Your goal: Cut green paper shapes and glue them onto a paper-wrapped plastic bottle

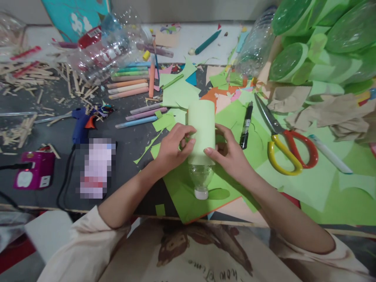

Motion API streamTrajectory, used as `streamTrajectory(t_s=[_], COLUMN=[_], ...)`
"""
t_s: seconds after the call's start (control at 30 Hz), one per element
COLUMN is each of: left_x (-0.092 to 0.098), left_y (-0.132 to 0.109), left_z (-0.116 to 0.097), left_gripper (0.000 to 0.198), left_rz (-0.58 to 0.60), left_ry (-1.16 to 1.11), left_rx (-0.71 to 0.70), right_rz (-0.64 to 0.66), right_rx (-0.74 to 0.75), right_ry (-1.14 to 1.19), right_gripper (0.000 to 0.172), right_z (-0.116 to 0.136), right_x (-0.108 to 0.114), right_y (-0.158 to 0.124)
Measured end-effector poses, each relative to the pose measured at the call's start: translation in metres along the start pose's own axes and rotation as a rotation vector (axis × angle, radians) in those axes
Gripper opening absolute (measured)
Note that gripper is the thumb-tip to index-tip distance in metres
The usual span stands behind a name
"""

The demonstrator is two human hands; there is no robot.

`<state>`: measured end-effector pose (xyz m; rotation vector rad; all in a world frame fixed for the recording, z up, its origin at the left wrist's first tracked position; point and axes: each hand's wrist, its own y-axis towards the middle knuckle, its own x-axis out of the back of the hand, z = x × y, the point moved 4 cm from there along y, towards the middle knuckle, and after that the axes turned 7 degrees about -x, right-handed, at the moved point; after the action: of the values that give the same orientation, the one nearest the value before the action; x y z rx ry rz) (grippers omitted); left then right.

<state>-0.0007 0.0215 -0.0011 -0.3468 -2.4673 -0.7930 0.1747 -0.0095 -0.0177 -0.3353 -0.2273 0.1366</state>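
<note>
A clear plastic bottle [201, 175] lies on green paper [182, 192], its white cap toward me. Pale green paper [201, 131] is wrapped around the bottle's body. My left hand [178, 147] holds the wrapped bottle from the left, thumb and curled fingers at the paper's edge. From the right, my right hand [227, 150] grips it, with the thumb on the paper and the other fingers partly hidden behind the side. Right of the hands are a black marker [246, 125] and scissors [282, 137] with yellow and red handles.
At the left lie a blue glue gun [80, 125], a phone [98, 168], a purple box [34, 170] and scattered wooden sticks [20, 133]. Colored pens [129, 84] and paper scraps lie ahead. Clear bottles [108, 47] stand back left; green bottle pieces [320, 51] pile up back right.
</note>
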Motion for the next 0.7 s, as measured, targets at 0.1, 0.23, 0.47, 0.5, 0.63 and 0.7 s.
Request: streamTrajectory(t_s=[0.1, 0.23, 0.47, 0.5, 0.63, 0.7], left_x=[0.006, 0.041, 0.067, 0.066, 0.063, 0.065], left_y=[0.003, 0.009, 0.000, -0.002, -0.004, -0.001], left_z=[0.006, 0.036, 0.097, 0.102, 0.107, 0.104], left_gripper=[0.018, 0.018, 0.028, 0.030, 0.033, 0.030], left_rz=[0.030, -0.099, -0.062, -0.059, -0.037, -0.043], left_ry=[0.009, 0.106, 0.272, 0.255, 0.191, 0.199], left_rx=[0.068, 0.201, 0.126, 0.109, 0.073, 0.096], right_rz=[-0.021, -0.077, -0.179, -0.176, -0.159, -0.157], right_rx=[0.014, 0.056, 0.175, 0.174, 0.167, 0.161], right_ry=[-0.008, -0.028, -0.062, -0.055, -0.017, -0.011], right_gripper=[0.073, 0.069, 0.050, 0.049, 0.048, 0.049], right_z=[0.001, 0.002, 0.004, 0.004, 0.004, 0.005], right_x=[0.001, 0.005, 0.011, 0.011, 0.011, 0.010], right_y=[-0.001, -0.003, -0.004, -0.003, -0.001, 0.000])
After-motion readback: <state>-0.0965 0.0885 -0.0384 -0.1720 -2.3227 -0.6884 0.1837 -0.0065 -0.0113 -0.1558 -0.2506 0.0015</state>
